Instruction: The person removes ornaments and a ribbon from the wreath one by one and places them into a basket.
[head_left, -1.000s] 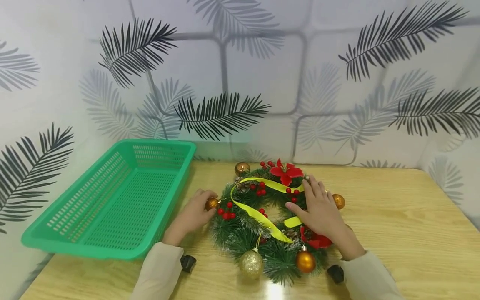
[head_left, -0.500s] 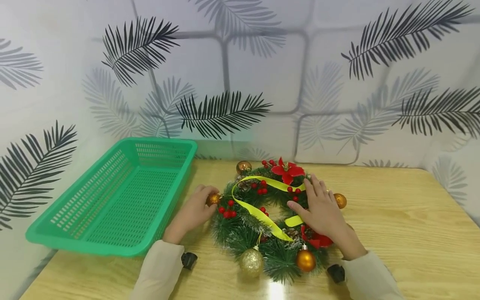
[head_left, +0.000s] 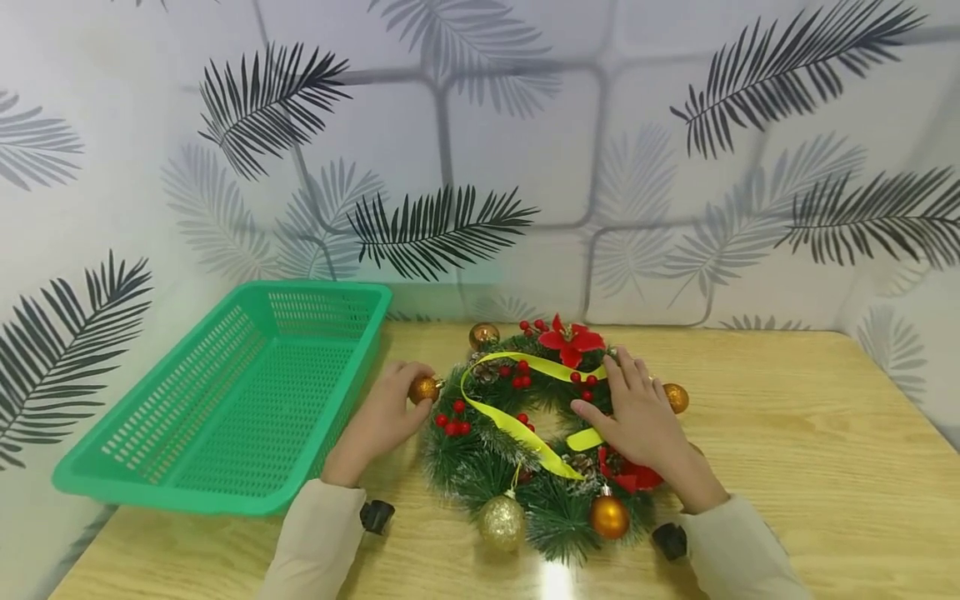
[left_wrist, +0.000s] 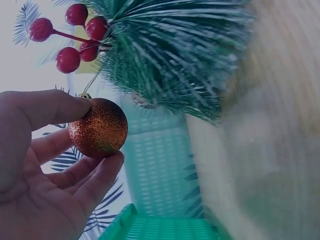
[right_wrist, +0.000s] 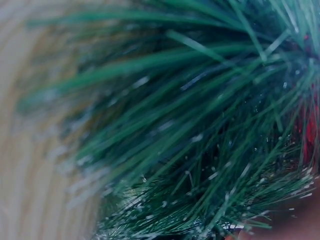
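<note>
My left hand (head_left: pixel 386 417) pinches an orange glittery bauble (left_wrist: pixel 100 129) between thumb and fingertips at the left side of a green Christmas wreath (head_left: pixel 480 479). From the bauble's cap a thin cord leads up toward the wreath in the left wrist view. Spread on the wreath's right side rests my right hand (head_left: pixel 641 417), its fingers fairly straight. A yellow ribbon (head_left: pixel 517 429) lies loosely across the wreath, one end passing by the right fingers. In the right wrist view green needles (right_wrist: pixel 190 115) fill most of the picture, and the hand is barely seen.
A green plastic basket (head_left: pixel 262 425) stands left of the wreath. Other baubles hang round it: a gold one (head_left: pixel 502 523), a shiny orange one (head_left: pixel 609 517), a brown one (head_left: pixel 483 336) and an orange one (head_left: pixel 677 397). A patterned wall backs the wooden table (head_left: pixel 810 433).
My left hand has raised the orange bauble slightly, away from the lower edge of its earlier place. The right hand and the wreath stay almost where they were.
</note>
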